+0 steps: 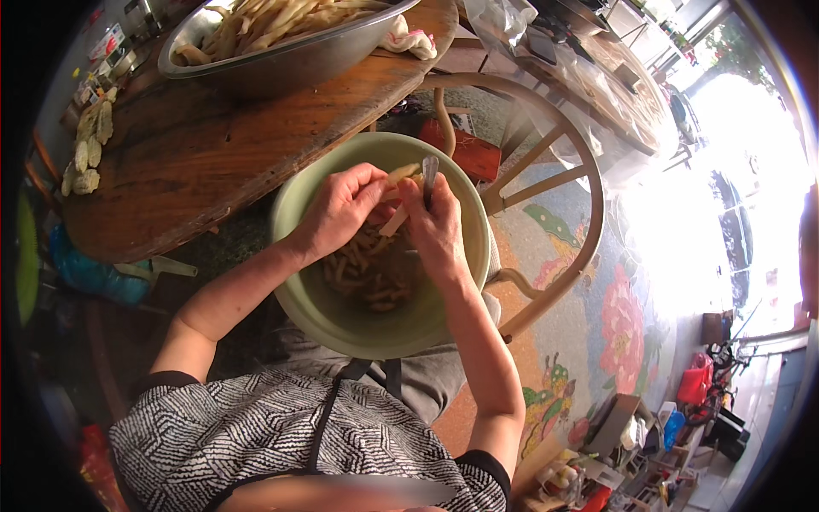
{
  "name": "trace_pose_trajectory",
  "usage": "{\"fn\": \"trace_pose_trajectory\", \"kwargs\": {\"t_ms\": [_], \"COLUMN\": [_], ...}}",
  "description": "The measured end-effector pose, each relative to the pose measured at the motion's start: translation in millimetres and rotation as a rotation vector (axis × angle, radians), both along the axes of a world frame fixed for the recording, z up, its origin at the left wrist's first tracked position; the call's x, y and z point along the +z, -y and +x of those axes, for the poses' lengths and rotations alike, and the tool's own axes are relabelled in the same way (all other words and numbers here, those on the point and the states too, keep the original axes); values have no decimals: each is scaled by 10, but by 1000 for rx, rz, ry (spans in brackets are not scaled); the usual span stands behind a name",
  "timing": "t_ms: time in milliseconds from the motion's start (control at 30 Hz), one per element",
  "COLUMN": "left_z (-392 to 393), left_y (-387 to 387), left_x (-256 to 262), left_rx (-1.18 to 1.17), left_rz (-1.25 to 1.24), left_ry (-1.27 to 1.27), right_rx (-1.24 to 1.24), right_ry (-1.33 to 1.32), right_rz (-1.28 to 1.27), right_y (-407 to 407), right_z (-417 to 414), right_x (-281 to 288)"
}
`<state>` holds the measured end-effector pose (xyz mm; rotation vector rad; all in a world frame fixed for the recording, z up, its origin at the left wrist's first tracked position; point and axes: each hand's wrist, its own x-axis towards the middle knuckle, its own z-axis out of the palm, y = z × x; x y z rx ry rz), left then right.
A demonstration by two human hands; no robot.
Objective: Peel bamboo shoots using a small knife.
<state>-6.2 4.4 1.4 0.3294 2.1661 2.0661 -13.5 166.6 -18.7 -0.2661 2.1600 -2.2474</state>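
Over a light green plastic basin (301,320), both hands work close together. My left hand (339,208) pinches a pale yellow, elongated piece of food (403,173). My right hand (438,224) grips a metal utensil by its flat handle (430,173), which points up between thumb and fingers; the fingers hide its working end. A pale flat strip (394,221) sticks out below the right thumb; whether it is food or part of the utensil is unclear. Several short pale pieces (358,262) lie in the bottom of the basin, seemingly in liquid.
A metal bowl (288,67) heaped with pale elongated food (275,25) stands on the wooden table (192,153). Corn cobs (93,150) lie at its left end, a crumpled cloth (409,40) near its right. A wooden chair (595,185) stands right of the basin. Boxes (617,422) crowd the lower right.
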Motion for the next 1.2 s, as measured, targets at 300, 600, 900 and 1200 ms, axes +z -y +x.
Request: {"fn": "trace_pose_trajectory", "kwargs": {"t_ms": [300, 600, 900, 1200], "left_z": [-45, -135, -142, -107], "left_y": [11, 109, 107, 116], "left_x": [85, 33, 42, -12], "left_rx": [-44, -220, 117, 117], "left_rz": [189, 129, 181, -52], "left_ry": [186, 340, 105, -80], "right_rx": [-80, 17, 103, 91], "right_ry": [-14, -139, 46, 16], "right_rz": [-101, 164, 290, 338], "right_y": [-79, -77, 28, 17], "right_z": [27, 18, 123, 124], "right_x": [45, 24, -37, -18]}}
